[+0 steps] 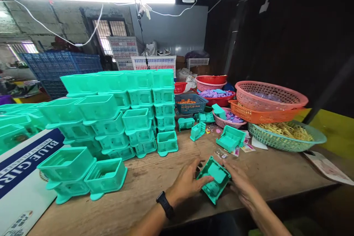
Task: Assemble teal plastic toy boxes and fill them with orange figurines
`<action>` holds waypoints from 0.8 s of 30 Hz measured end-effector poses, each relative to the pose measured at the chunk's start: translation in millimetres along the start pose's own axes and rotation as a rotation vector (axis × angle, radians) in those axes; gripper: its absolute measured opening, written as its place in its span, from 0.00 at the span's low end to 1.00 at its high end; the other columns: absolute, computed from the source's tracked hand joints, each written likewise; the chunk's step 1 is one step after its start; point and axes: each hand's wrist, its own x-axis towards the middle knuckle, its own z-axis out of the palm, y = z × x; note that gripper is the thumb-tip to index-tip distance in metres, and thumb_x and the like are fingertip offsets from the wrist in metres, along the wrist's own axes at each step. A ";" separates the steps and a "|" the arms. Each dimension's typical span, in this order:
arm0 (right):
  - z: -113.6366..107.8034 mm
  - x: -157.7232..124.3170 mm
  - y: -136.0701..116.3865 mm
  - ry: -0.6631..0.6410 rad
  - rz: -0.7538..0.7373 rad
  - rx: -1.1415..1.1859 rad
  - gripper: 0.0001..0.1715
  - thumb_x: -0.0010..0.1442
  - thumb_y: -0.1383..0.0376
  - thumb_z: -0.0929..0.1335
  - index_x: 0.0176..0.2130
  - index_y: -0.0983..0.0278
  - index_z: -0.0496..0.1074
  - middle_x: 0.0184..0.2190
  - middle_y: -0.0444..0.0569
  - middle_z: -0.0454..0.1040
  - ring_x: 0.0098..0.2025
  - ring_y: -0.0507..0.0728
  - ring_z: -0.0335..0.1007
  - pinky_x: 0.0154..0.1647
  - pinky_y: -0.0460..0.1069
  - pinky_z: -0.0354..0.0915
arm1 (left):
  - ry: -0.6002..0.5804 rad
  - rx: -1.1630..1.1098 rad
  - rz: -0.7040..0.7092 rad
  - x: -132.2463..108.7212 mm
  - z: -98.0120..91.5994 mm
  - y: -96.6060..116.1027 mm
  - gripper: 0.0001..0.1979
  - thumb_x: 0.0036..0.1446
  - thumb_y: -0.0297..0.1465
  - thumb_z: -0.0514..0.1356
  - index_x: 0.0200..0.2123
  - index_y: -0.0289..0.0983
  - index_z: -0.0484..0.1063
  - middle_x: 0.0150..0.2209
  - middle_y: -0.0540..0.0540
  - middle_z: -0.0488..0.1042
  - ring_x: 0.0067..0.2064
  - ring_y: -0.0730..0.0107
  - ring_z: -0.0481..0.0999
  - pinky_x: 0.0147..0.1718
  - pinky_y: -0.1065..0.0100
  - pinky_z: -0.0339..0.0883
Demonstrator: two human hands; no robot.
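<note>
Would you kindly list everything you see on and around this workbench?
held part: one, teal, front centre, between the hands
boxes: many, teal, stacked on the left
loose parts: several, teal, behind the hands
blue basket: one, mid-table, orange bits inside
pink basket: one, right, on the orange basket
green basket: one, right, yellow strips inside
red baskets: at least two, back centre
blue crate: one, back left
white crates: several, back
carton: one, white and blue, front left
table: one, brown wood
watch: one, black, left wrist
left hand: grips the held part
right hand: fingers on its right edge
</note>
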 end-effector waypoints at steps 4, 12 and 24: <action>7.0 -2.1 -2.1 -0.070 -0.087 -0.014 0.46 0.49 0.26 0.67 0.39 0.62 0.82 0.34 0.55 0.85 0.38 0.64 0.83 0.38 0.55 0.75 | 0.056 -0.029 -0.082 2.9 16.5 -11.1 0.12 0.65 0.38 0.59 0.38 0.36 0.78 0.33 0.44 0.80 0.34 0.62 0.76 0.32 0.67 0.64; 9.4 40.9 -16.0 -0.045 -0.407 -0.291 0.39 0.63 0.33 0.62 0.36 0.62 0.80 0.35 0.56 0.83 0.41 0.65 0.80 0.50 0.61 0.73 | 0.208 -0.071 -0.204 -9.1 1.1 -24.4 0.22 0.62 0.47 0.57 0.25 0.36 0.75 0.23 0.48 0.73 0.26 0.68 0.68 0.26 0.69 0.54; 95.7 149.0 -43.0 0.039 -0.600 -0.616 0.18 0.70 0.56 0.70 0.53 0.64 0.74 0.51 0.52 0.77 0.50 0.59 0.76 0.52 0.60 0.74 | 0.425 -0.093 -0.334 -42.7 -51.3 -13.6 0.23 0.58 0.49 0.61 0.23 0.36 0.74 0.22 0.49 0.70 0.27 0.68 0.67 0.27 0.70 0.58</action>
